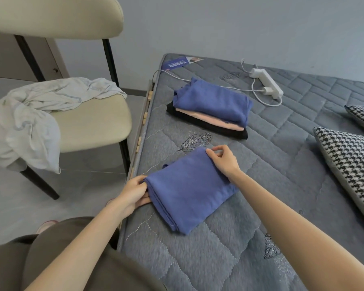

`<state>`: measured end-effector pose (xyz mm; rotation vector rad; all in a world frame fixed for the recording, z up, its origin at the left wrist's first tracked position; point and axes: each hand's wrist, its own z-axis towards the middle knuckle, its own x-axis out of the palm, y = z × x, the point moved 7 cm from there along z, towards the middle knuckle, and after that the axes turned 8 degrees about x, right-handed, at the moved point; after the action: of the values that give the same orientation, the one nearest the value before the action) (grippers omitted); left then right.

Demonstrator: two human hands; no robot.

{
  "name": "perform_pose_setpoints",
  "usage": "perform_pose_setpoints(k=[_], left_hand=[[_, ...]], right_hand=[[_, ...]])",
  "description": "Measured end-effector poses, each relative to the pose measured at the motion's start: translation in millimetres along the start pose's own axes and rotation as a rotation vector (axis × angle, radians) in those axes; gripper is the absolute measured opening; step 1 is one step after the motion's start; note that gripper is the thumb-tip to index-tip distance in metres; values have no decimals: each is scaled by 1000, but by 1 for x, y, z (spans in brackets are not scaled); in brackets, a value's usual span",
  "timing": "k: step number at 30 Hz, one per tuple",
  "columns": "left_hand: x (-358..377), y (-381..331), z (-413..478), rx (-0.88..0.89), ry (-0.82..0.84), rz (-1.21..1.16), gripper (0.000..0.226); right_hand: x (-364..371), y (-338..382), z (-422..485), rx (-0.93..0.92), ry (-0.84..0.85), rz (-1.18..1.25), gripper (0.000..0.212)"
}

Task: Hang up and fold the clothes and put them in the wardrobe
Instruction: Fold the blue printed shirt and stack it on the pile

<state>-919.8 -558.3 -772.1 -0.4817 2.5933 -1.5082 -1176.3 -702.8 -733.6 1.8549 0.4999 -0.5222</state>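
**Two pinches on the blue fold**

Closest in, two bare forearms reach out over a brown lap [57,255] and onto the mattress [271,185], and both meet on the blue garment [187,190]. It lies flat near the mattress's left edge, folded into a rough rectangle, layered edges showing along the near-left side.

The step in hand looks like squaring off this fold. To do it well, draw the two held points gently apart so the top layer goes taut. Line the layered edges up over one another, then press the whole thing flat before lifting. It's soft knit, so I'd expect it to slump and slide apart if it's picked up by one corner only. Better to slip both palms under it and carry it level to the stack [210,110], which sits further up the mattress, blue on pink on black.

Now the fingers. The left hand [132,193] grips the near-left edge, thumb on top, fingers curled round underneath. The right hand [223,159] pinches the far corner between thumb and forefinger, the other fingers loosely bent above the cloth.

More work waits: a white cloth [29,118] is crumpled over the chair [93,122] to the left. Nothing is hung yet, and no wardrobe is plainly in view.
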Motion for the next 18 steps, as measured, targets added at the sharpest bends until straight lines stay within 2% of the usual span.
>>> perform_pose_setpoints(k=[5, 8, 11, 15, 18], left_hand=[[-4, -19, -3, 104, -32, 41, 34], [-3, -27, -3, 140, -71, 78, 33], [-4, -24, -3, 127, -106, 66, 32], [-6, -17, -6, 133, -104, 120, 30], [-5, -32, -14, 304, -164, 383, 45]], right_hand=[[-11, -10, -8, 32, 42, -205, 50], [-20, -4, -13, -30, -13, -174, 52], [-29, 2, -18, -83, -86, -168, 46], [-24, -7, -23, -56, -62, -456, 28], [-25, 3, -33, -197, -176, -603, 22]])
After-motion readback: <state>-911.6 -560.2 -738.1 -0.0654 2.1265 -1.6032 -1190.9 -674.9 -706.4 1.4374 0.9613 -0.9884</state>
